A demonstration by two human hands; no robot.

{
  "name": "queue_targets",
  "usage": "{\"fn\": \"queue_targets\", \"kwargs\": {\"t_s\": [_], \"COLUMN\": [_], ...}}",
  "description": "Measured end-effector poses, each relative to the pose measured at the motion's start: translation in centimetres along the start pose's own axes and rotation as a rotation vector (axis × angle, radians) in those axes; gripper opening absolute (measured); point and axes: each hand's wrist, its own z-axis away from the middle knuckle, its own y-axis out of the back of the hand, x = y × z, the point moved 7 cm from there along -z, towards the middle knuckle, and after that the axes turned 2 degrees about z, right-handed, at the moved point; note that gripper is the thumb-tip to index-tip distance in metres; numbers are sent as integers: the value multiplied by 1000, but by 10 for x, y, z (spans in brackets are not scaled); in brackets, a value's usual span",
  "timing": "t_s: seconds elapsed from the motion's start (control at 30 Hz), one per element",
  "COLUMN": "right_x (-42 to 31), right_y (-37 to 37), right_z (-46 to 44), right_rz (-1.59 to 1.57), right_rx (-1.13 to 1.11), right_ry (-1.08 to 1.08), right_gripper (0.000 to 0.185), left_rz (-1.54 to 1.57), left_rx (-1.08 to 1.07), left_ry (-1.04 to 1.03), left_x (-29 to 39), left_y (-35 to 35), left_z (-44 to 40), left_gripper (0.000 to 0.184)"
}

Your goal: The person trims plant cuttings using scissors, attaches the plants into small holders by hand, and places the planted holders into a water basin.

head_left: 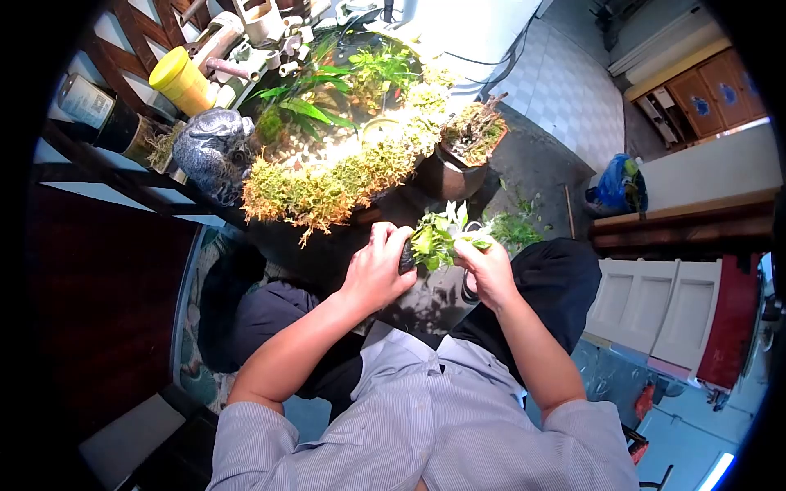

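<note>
A small leafy green plant (434, 237) is between my two hands, in front of my knees. My left hand (377, 266) is closed around a small dark, pot-like base (407, 256) at the plant's left side; most of that base is hidden by the fingers. On the other side, my right hand (490, 274) pinches leaves of the plant between thumb and fingers. Loose green cuttings (514, 229) lie on the dark floor just beyond my right hand.
Ahead is a pond (307, 143) edged with bright moss (327, 192). A rough grey rock (211, 151) and a yellow tub (182, 80) stand at its left. A dark pot with a plant (475, 135) sits at its right. Farther right is a blue bag (618, 184).
</note>
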Motion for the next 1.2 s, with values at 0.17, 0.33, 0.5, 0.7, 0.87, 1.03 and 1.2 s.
{"fn": "queue_targets", "kwargs": {"t_s": [0.17,0.33,0.5,0.7,0.87,1.03,1.2], "right_x": [-17,-50,-60,-28,-45,-50,-102], "right_y": [22,39,10,-10,-15,2,-22], "right_z": [-6,-8,-11,-25,-18,-15,2], "right_rz": [-23,181,498,664,668,746,1072], "right_rx": [78,199,-102,-452,-497,-410,-116], "right_ry": [105,352,309,192,114,-50,492], "right_gripper": [10,15,32,35,24,21,40], "left_rz": [-72,-259,-374,-284,-310,-319,-290], "left_rx": [-2,109,200,220,173,127,-6], "left_ry": [-54,-260,-445,-481,-449,-404,-261], "left_x": [5,15,29,27,24,21,15], "left_y": [5,7,10,9,10,6,4], "left_z": [-1,3,7,7,4,2,0], "left_gripper": [59,56,45,42,46,48,60]}}
